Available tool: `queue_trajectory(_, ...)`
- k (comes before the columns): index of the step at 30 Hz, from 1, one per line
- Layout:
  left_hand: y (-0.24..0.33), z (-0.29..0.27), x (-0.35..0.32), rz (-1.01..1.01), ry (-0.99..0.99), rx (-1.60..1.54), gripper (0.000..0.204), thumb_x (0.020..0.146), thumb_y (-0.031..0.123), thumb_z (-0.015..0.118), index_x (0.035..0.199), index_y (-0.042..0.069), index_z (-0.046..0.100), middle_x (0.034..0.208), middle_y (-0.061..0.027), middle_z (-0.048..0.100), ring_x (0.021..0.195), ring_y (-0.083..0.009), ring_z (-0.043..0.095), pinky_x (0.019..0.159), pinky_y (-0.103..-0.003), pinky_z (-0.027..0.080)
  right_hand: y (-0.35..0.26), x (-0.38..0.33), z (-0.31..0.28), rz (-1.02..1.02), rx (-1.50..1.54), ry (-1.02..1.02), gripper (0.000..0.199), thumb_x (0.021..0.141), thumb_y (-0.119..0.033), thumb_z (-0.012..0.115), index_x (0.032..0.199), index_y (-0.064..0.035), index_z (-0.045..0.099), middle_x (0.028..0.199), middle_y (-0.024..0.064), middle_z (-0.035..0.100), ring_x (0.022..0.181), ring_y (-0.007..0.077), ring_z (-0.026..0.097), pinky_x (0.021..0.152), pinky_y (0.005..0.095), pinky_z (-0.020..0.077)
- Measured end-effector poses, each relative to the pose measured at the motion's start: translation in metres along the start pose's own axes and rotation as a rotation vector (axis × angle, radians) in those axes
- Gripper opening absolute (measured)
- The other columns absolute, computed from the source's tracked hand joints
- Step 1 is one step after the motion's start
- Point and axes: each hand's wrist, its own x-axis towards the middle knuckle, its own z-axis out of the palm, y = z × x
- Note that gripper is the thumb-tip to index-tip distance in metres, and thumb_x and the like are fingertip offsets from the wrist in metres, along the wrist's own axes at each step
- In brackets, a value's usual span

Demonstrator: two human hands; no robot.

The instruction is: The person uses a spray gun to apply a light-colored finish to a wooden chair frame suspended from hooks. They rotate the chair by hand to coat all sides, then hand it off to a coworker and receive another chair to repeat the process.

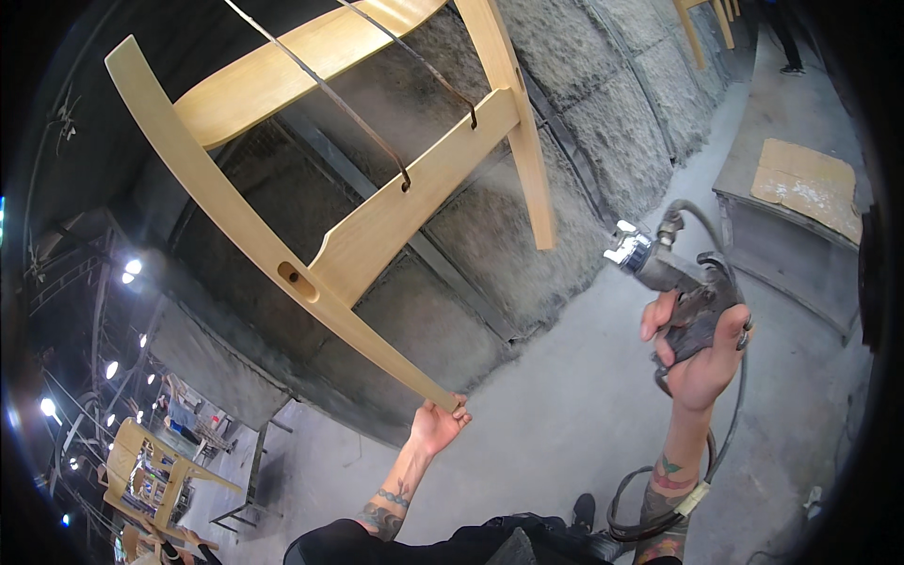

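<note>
A pale wooden chair frame [415, 200] hangs tilted in front of me from two thin hooked rods [325, 89], which catch in holes in its rail. My left hand [437, 427] is closed around the low tip of its long near leg. At the right, apart from the frame, my right hand [708, 369] grips a dark, paint-stained spray gun [699, 306]. Its silver nozzle points up and left, toward the wall side. A hose [702, 212] is joined to the gun, and more hose loops beside my right forearm.
Behind the frame stands a grey, residue-coated booth wall [603, 75]. To the right is a low grey bench [782, 259] with a cardboard sheet [803, 181] on it. Another chair frame [169, 471] and a person's hands are at lower left. A person's leg [787, 42] shows far right.
</note>
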Motion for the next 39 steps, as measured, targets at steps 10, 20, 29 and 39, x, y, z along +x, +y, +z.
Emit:
queue_trajectory(10,0.003,-0.011,0.009,0.041,0.058,0.020,0.035,0.110,0.029,0.030,0.100,0.005,0.053,0.099,-0.0132,0.058,0.074,-0.0207,0.044,0.082,-0.041,0.045,-0.011,0.001,-0.020,-0.026,-0.264,0.261,0.065,0.110,-0.053,0.040,0.090,0.0047,0.063,0.078,0.0152,0.065,0.060,0.0193,0.065,0.039,0.0207,0.0334)
queue_trajectory(20,0.024,-0.025,0.040,0.038,0.042,0.085,0.031,0.106,0.026,0.034,0.098,0.006,0.056,0.095,-0.0103,0.056,0.070,-0.0194,0.042,0.077,-0.041,0.046,-0.003,-0.076,-0.110,0.195,-0.455,0.570,0.054,0.109,-0.047,0.050,0.094,0.0024,0.066,0.078,0.0097,0.066,0.062,0.0149,0.064,0.040,0.0212,0.0322)
queue_trajectory(29,0.066,-0.044,0.091,0.051,0.102,0.197,0.022,0.103,0.026,0.045,0.093,0.010,0.057,0.086,-0.0035,0.058,0.063,-0.0169,0.039,0.071,-0.037,0.044,0.020,-0.095,-0.137,0.469,-0.511,0.631,0.050,0.107,-0.049,0.054,0.097,-0.0013,0.067,0.071,0.0064,0.064,0.060,0.0145,0.065,0.038,0.0212,0.0302)
queue_trajectory(39,0.133,-0.100,0.174,0.066,0.086,0.199,0.023,0.101,0.030,0.047,0.092,0.011,0.057,0.082,-0.0053,0.055,0.062,-0.0183,0.039,0.064,-0.036,0.040,-0.052,-0.002,-0.063,0.098,-0.251,0.522,0.064,0.109,-0.060,0.039,0.099,-0.0003,0.059,0.080,0.0092,0.061,0.061,0.0176,0.062,0.035,0.0209,0.0323)
